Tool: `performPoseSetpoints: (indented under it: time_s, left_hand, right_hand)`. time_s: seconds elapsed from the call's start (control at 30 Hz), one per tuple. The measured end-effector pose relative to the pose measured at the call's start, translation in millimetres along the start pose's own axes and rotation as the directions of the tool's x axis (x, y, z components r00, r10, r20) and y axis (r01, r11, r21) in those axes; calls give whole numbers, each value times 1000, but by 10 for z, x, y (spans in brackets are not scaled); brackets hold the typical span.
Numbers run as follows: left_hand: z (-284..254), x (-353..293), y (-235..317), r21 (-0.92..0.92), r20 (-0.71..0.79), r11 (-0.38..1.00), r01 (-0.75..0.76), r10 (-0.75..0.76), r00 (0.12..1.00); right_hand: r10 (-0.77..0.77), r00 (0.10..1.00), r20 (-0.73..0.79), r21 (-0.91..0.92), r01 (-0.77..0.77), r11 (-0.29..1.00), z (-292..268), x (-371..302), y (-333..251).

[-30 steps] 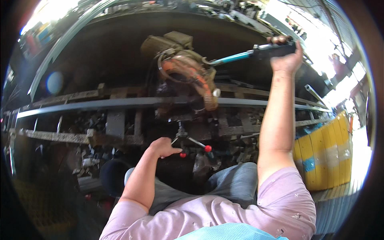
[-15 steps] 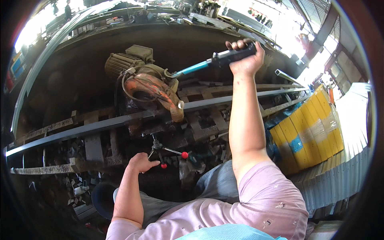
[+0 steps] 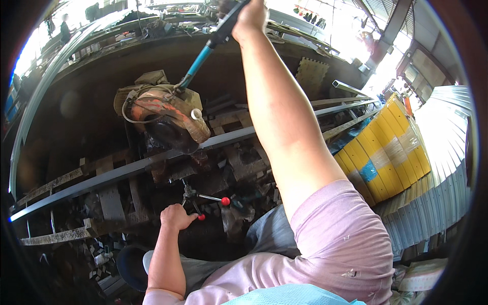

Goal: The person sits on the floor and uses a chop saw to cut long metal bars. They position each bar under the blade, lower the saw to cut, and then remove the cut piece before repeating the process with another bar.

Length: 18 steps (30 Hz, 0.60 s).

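My right arm stretches out to the far side, and my right hand [image 3: 251,21] is wrapped round the black grip of a teal lever handle [image 3: 201,62]. That lever joins a cut-off saw [image 3: 157,104] with a worn orange guard and a dusty motor behind it. A long grey metal tube [image 3: 127,168] runs crosswise beneath the saw head. Nearer to me, my left hand [image 3: 176,217] is closed on a spoke of a clamp handle [image 3: 189,193], thumb stretched to the right. Two red ball knobs of the clamp show; the fingers hide the rest.
Stacked yellow panels [image 3: 389,152] and corrugated metal sheets [image 3: 432,213] stand at my right. Pale metal rails [image 3: 43,101] curve along the left. Offcuts [image 3: 101,259] litter the ground by a dark round container [image 3: 131,267]. A wooden-looking frame [image 3: 58,236] lies under the tube.
My right hand has swung the lever away from me and to the left, tipping the saw head with it. My left hand stays at the clamp handle. The view has shifted slightly.
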<state>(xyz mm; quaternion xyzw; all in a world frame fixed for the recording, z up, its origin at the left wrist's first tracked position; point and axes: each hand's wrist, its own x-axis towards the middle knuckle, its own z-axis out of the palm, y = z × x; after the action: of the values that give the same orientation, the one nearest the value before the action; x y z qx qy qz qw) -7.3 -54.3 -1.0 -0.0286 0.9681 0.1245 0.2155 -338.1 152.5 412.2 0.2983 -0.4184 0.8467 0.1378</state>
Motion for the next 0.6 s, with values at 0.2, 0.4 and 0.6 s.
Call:
performPoseSetpoints:
  time_s: [0.2, 0.4, 0.6]
  left_hand:
    - [-60, 42, -121, -78, 82, 997, -25, 31, 996]
    - [-156, 123, -158, -151, 221, 988, 1, 33, 975]
    - [-110, 151, -239, -144, 231, 987, -66, 98, 968]
  right_hand:
    - [-160, 987, 13, -319, 156, 935, 742, 309, 642]
    - [-51, 990, 133, -574, 119, 810, 1078, 748, 1257]
    - [-32, 967, 255, -608, 186, 772, 1408, 1055, 1862]
